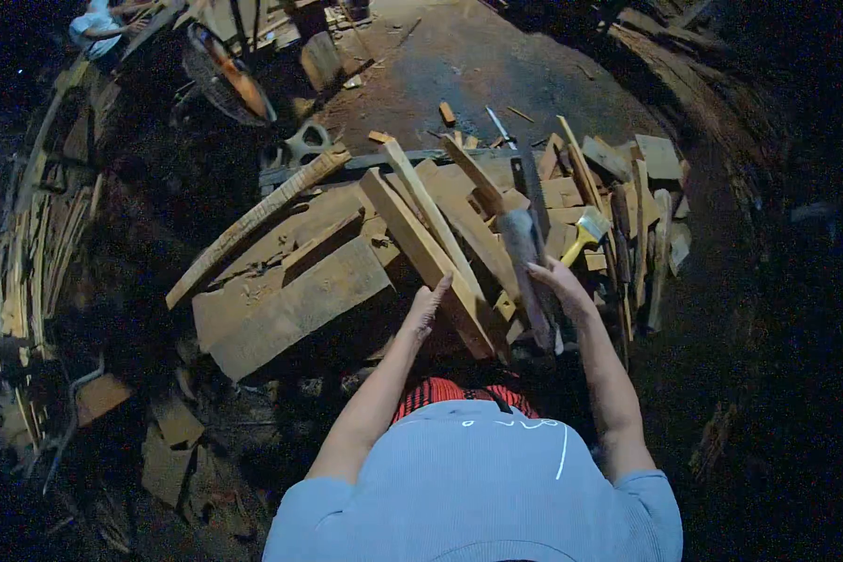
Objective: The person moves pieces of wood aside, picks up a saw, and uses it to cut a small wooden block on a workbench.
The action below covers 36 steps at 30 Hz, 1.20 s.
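A long squared wooden beam (420, 255) slants across the workbench toward my body. My left hand (426, 307) is closed on its lower left edge, with the thumb on the upper face. Farther right, my right hand (562, 287) has its thumb and fingers apart. It reaches the side of a grey, rounded length (521, 245) whose kind I cannot make out. Just above that hand lies a paintbrush (590, 228) with a yellow handle. A dark saw-like blade (528, 178) lies beyond the grey piece. A thin pale strip of wood (431, 211) runs beside the beam.
A thick block (295, 304) and a curved, rough-edged plank (258, 225) occupy the left side. Several offcuts (660, 157) crowd the right. Beyond stand a round fan (229, 75) and a person in a light shirt (96, 30). Stacked strips (33, 262) line the left.
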Available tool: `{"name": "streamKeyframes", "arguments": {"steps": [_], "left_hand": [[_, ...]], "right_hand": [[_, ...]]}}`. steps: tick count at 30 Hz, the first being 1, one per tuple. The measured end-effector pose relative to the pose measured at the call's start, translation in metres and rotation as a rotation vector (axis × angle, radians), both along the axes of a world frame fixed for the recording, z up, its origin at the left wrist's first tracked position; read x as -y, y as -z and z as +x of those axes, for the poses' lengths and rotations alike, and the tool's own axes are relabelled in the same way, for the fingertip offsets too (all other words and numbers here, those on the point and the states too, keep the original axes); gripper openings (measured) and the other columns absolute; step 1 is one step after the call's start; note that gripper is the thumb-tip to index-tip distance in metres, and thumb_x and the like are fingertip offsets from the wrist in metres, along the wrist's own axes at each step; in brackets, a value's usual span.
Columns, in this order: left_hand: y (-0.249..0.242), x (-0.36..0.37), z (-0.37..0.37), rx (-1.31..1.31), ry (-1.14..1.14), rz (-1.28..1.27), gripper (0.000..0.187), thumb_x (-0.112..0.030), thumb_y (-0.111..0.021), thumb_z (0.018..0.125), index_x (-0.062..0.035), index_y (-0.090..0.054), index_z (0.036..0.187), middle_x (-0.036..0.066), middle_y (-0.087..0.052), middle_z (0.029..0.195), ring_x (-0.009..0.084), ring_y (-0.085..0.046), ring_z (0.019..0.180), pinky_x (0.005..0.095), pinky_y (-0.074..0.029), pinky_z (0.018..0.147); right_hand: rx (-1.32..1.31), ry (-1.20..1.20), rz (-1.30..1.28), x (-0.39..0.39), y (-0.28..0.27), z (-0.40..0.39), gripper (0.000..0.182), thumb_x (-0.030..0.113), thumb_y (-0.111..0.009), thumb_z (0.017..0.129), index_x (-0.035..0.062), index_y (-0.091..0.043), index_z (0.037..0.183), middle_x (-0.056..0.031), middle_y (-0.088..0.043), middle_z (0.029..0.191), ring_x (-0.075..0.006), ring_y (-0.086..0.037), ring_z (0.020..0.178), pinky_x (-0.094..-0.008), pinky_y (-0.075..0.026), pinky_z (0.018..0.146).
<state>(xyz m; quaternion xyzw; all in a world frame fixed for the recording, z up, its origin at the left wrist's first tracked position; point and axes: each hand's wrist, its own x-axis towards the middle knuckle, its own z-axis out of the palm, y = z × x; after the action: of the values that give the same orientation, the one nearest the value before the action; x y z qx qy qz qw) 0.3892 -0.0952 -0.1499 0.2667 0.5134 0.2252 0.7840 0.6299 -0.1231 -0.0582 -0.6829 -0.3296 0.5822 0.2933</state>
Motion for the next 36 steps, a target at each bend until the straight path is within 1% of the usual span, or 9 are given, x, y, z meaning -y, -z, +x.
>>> {"name": "streamKeyframes", "arguments": {"steps": [5,10,12,14,24,30,32,33,36], "left_hand": [[0.026,-0.003,-0.001,0.005,0.038,0.064,0.064,-0.049,-0.063,0.066,0.003,-0.051,0.102,0.009,-0.055,0.093,0.0164,-0.053,0.082,0.0273,-0.04,0.074],[0.029,0.001,0.021,0.254,-0.412,-0.119,0.048,-0.041,-0.064,0.069,-0.0011,-0.052,0.095,0.006,-0.054,0.086,0.0167,-0.053,0.081,0.0307,-0.044,0.071],[0.088,0.002,0.02,0.395,-0.455,-0.086,0.052,-0.043,-0.064,0.068,-0.0021,-0.051,0.098,0.005,-0.054,0.09,0.0168,-0.052,0.085,0.0304,-0.043,0.075],[0.028,0.004,0.029,0.402,-0.431,-0.114,0.042,-0.038,-0.057,0.076,-0.0055,-0.051,0.102,0.003,-0.054,0.095,0.0157,-0.051,0.087,0.0303,-0.042,0.077],[-0.019,0.015,0.074,0.383,-0.419,0.016,0.036,-0.028,-0.049,0.082,-0.0045,-0.047,0.108,0.007,-0.052,0.104,0.0198,-0.053,0.091,0.0336,-0.044,0.079],[-0.064,0.005,0.124,0.279,-0.358,0.164,0.043,-0.035,-0.047,0.081,-0.003,-0.044,0.11,0.009,-0.051,0.102,0.0212,-0.053,0.09,0.0338,-0.045,0.077],[-0.067,-0.004,0.148,0.108,-0.24,0.418,0.048,-0.04,-0.048,0.08,-0.0016,-0.043,0.11,0.009,-0.051,0.101,0.0207,-0.052,0.088,0.0332,-0.045,0.075],[-0.095,-0.004,0.175,0.124,-0.254,0.337,0.053,-0.044,-0.048,0.08,-0.0005,-0.042,0.11,0.009,-0.051,0.101,0.0196,-0.052,0.088,0.0326,-0.044,0.074],[-0.084,-0.024,0.227,0.11,-0.033,0.496,0.054,-0.046,-0.046,0.08,0.0,-0.045,0.107,0.009,-0.053,0.096,0.0178,-0.053,0.085,0.0301,-0.045,0.071]], "right_hand": [[-0.054,-0.224,0.002,-0.003,0.029,0.003,0.047,0.033,-0.058,0.074,0.0023,-0.046,0.108,-0.0027,-0.053,0.092,-0.0104,-0.048,0.082,-0.0254,-0.039,0.073],[-0.278,-0.394,0.015,-0.007,0.048,-0.002,0.053,0.032,-0.059,0.073,0.0009,-0.042,0.113,-0.0029,-0.049,0.101,-0.0097,-0.043,0.089,-0.0242,-0.035,0.079],[-0.261,-0.426,0.055,-0.003,0.046,-0.011,0.057,0.035,-0.059,0.072,-0.0003,-0.042,0.113,-0.0054,-0.048,0.101,-0.0127,-0.043,0.091,-0.0255,-0.034,0.08],[-0.128,-0.594,0.08,-0.008,0.037,-0.01,0.065,0.042,-0.059,0.069,0.0004,-0.04,0.116,-0.0086,-0.045,0.105,-0.0151,-0.04,0.096,-0.0269,-0.032,0.083],[-0.275,-0.545,0.224,0.016,0.068,0.016,0.077,0.047,-0.059,0.067,0.003,-0.031,0.124,-0.0135,-0.038,0.116,-0.0213,-0.033,0.109,-0.0307,-0.025,0.092],[-0.227,-0.545,0.361,0.011,0.017,0.068,0.075,0.046,-0.059,0.067,0.0026,-0.033,0.123,-0.0149,-0.037,0.115,-0.0222,-0.034,0.109,-0.0324,-0.026,0.092],[-0.25,-0.586,0.401,-0.004,0.015,0.098,0.069,0.036,-0.062,0.068,0.0024,-0.034,0.121,-0.0106,-0.043,0.11,-0.0194,-0.04,0.103,-0.0307,-0.032,0.088],[-0.292,-0.475,0.339,-0.004,-0.001,0.115,0.067,0.038,-0.064,0.067,0.0026,-0.038,0.118,-0.0113,-0.046,0.11,-0.0196,-0.041,0.103,-0.03,-0.033,0.088],[-0.355,-0.33,0.297,-0.007,-0.022,0.168,0.064,0.037,-0.065,0.068,0.0028,-0.041,0.116,-0.0097,-0.048,0.111,-0.0177,-0.044,0.101,-0.0287,-0.034,0.087]]}}
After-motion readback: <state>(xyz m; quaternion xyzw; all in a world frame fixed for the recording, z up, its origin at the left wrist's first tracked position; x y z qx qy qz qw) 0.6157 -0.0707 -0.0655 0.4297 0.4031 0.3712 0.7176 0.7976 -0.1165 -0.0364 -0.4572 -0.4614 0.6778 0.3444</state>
